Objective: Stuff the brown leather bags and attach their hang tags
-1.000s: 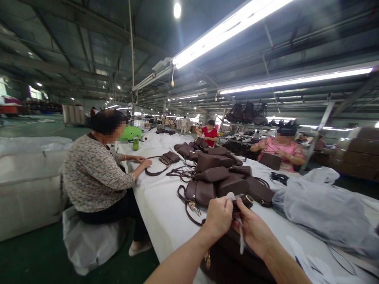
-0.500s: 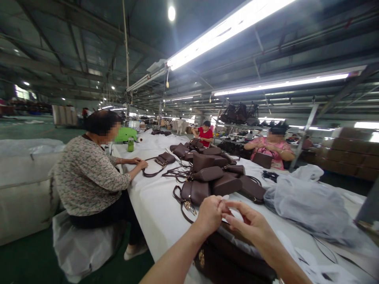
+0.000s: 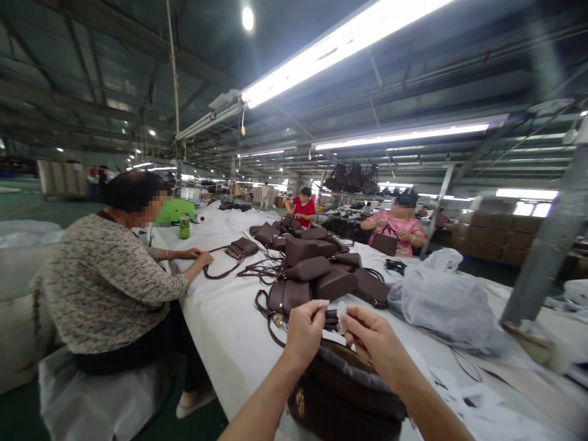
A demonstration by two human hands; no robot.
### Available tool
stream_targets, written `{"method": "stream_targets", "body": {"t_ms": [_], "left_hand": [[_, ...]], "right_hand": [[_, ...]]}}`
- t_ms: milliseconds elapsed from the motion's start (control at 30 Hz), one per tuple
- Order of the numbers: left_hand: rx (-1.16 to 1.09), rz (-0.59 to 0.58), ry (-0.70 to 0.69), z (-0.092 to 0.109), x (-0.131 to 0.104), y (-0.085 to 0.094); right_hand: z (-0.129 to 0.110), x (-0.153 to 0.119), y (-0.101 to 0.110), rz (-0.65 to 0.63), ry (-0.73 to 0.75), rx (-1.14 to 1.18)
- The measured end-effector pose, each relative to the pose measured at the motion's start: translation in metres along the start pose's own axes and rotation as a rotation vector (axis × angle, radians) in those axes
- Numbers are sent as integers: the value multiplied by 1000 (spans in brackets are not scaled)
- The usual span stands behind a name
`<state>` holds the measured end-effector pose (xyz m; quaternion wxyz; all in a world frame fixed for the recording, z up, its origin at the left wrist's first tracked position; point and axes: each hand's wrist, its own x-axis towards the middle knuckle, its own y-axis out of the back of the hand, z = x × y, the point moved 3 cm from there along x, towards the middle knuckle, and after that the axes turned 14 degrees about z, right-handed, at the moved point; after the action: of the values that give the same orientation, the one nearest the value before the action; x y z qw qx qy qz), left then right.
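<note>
My left hand (image 3: 307, 331) is closed in a pinch, with a bit of something white at its fingertips. Just to its right, my right hand (image 3: 370, 334) pinches a small whitish, translucent piece (image 3: 341, 315). A narrow gap lies between the two hands. Beneath them stands a dark brown handbag (image 3: 344, 398), open at the top, with greyish lining or wrapping showing inside and a gold charm on its side. Right behind my hands lies a brown bag (image 3: 289, 296) with a strap and a gold charm.
Several brown bags (image 3: 321, 269) are heaped on the white-covered table (image 3: 229, 324). Clear plastic bags (image 3: 441, 300) lie to the right, before a grey post (image 3: 542, 245). A co-worker (image 3: 110, 282) sits at the left, others across. A green bottle (image 3: 184, 226) stands at the far left.
My hands, which were together at the fingertips, have drawn slightly apart, and the whitish piece shows in my right fingers. The view has turned a little to the right.
</note>
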<state>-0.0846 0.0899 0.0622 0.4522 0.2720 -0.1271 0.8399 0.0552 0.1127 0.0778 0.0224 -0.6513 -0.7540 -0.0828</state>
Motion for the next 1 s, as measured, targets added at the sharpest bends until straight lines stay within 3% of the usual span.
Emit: {"method": "stream_targets", "body": {"t_ms": [200,433,700,1000], "left_hand": [[171,-14,-145,-3,-9,2],[386,-157,-397,-2,-23,1],[343,-130,-452,1,-25,-1],[384,-137,-461,6,-25,1]], "right_hand": [[12,5,-14,-61,-91,-143],[15,7,-6,-180,-178,-171],[27,13,-2,-137,-94,8],[16,14,-1,-114,-50,66]]}}
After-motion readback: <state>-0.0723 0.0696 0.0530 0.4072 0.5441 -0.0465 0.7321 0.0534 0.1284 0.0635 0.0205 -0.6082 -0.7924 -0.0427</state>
